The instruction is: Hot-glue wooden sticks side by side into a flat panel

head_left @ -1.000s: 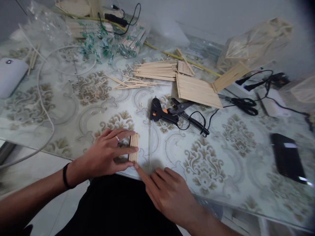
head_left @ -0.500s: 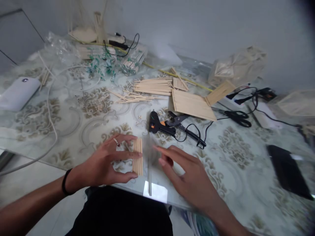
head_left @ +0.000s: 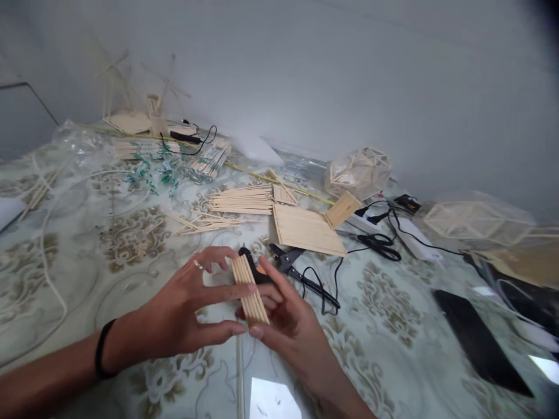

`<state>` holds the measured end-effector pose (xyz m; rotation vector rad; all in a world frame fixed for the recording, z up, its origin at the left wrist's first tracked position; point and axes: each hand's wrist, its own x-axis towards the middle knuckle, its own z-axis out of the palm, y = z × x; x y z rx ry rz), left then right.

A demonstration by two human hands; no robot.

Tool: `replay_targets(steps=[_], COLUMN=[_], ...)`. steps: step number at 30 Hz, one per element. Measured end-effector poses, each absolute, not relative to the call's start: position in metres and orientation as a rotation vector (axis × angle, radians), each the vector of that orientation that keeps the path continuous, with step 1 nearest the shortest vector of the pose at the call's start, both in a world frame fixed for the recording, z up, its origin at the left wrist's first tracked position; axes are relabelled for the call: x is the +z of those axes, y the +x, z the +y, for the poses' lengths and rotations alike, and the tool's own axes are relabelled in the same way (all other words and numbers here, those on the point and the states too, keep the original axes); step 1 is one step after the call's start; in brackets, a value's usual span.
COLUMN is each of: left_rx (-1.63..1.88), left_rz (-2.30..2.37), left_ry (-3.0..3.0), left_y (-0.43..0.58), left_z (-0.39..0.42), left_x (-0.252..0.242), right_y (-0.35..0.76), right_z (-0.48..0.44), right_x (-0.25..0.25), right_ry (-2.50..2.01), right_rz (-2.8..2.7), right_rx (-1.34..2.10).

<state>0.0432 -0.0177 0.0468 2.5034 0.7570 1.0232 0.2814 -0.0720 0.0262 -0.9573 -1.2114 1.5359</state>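
Note:
A small panel of short wooden sticks (head_left: 248,291) lying side by side is held tilted above the table between my two hands. My left hand (head_left: 186,302), wearing a ring and a black wristband, grips its left side, with one finger across its face. My right hand (head_left: 292,329) holds it from the right, thumb at the lower end and fingers partly hidden behind it. Just behind the panel lies a black glue gun (head_left: 264,278), partly covered by the panel and my right hand. Dark-handled cutters (head_left: 301,276) rest beside it.
Beyond lie loose wooden sticks (head_left: 240,199), a larger wooden panel (head_left: 303,227) with an upright piece, and black scissors (head_left: 379,245). Wooden frame models (head_left: 358,171) stand by the wall. A power strip (head_left: 364,224) with cords and a dark flat object (head_left: 480,340) are at right.
My right hand has moved left and taken hold of the stick panel. The panel has risen off the table and tilted. The view has tipped up, showing more wall.

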Motion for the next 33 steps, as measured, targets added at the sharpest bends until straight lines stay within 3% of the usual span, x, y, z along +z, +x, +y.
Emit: replay_targets(steps=[17,25,33], left_rx=[0.856,0.938,0.533], left_rz=[0.768,0.864,0.944], left_ry=[1.996,1.659,1.344], left_y=[0.028,0.03,0.042], left_z=[-0.017,-0.011,-0.013], left_x=[0.041,0.032,0.048], right_y=[0.28,0.274,0.272], right_z=[-0.081,-0.079,-0.08], right_x=[0.034,0.036,0.04], right_ry=[-1.192,-1.253,-1.316], right_rz=[-1.271,-1.225,-1.547], right_rx=[1.413,1.408,1.27])
